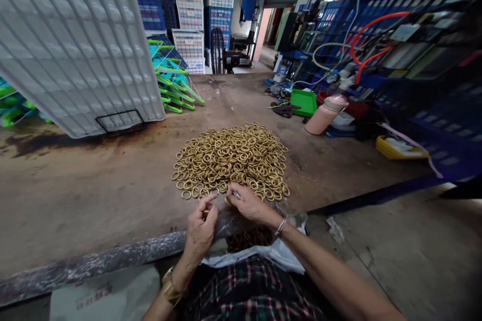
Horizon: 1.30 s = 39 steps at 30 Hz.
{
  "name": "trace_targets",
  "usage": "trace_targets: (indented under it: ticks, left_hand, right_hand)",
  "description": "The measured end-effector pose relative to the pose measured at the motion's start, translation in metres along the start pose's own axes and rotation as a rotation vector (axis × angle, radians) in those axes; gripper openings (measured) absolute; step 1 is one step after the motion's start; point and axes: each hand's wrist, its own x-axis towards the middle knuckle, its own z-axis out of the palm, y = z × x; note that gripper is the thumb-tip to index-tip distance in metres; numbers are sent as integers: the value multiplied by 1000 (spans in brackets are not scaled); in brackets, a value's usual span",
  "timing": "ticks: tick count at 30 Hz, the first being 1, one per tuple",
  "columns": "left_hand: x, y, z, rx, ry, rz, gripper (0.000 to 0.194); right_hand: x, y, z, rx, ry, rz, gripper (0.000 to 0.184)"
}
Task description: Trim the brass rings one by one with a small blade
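A wide heap of brass-coloured rings (233,155) lies on the brown table, with loose rings around its near edge. My left hand (200,228) is at the table's front edge, just short of the heap. Its index finger and thumb are apart, the other fingers curled; a small yellowish glint shows between them, too small to name. To its right, my right hand (246,204) reaches the near rim of the heap with fingertips pinched together. A brass ring's edge shows at those fingertips, partly hidden. Below, an open white bag (278,253) at my lap holds more dark brass rings.
A ribbed whitish plastic panel (83,50) stands on the left, with green and turquoise hanger-like pieces (175,80) behind it. At right are a pink bottle (327,114), a green tray (303,102), a yellow dish (401,148) and blue crates with hoses. A fan (217,50) stands beyond.
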Motion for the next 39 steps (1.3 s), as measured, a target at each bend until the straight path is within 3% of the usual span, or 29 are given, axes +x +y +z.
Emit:
trace_targets:
  ticks: [6,14,21,25,32,39]
  left_hand:
    - [1,12,10,67,-176,136,20]
    - [-3,8,17,67,-213,60,11]
    - [-4,7,23,88,-148,54,13]
    - [-4,4,24,-15,-208,-121,21]
    - [-5,4,23,-226,-301,-315,31]
    - [-5,3,23,-341,-310,-341,30]
  right_hand:
    - [-15,-4,-1,366,-122,242,3]
    - [-23,-10,-2,676,-177,450,6]
    - [-29,-9,-1,381,38,215,17]
    - [-28,-8,3,283,97,168,15]
    - [-27,-7,5,283,83,163,20]
    - [-28,-9,5,347,79,151,24]
